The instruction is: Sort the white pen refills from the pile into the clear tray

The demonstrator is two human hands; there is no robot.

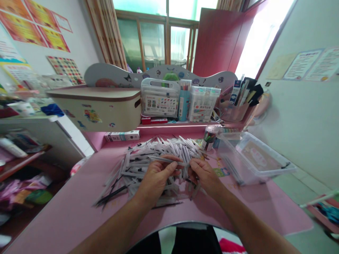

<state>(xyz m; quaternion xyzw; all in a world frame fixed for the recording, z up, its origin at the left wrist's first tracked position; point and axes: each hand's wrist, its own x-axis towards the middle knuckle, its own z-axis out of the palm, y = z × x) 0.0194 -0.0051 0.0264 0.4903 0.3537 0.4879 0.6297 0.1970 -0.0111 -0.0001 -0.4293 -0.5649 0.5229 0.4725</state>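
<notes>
A slim whitish pen point(164, 160) lies across my left hand point(158, 173), pinched between thumb and fingers and pointing left. My right hand point(202, 173) closes its thumb and fingertips at the right end of the same pen, so both hands meet over the pile. Whether a cap or other small part sits in the right fingertips is too blurred to tell. Beneath and behind both hands spreads a heap of white, translucent pens point(137, 169). Several thin black pieces point(112, 195) stick out at the heap's left front.
On the pink desk point(79, 211), a clear plastic bin point(254, 173) stands at right, near a round tub of pens point(210, 137). Marker cases point(160, 100), a blue pencil holder point(184, 106) and a cream storage box point(106, 111) line the back shelf.
</notes>
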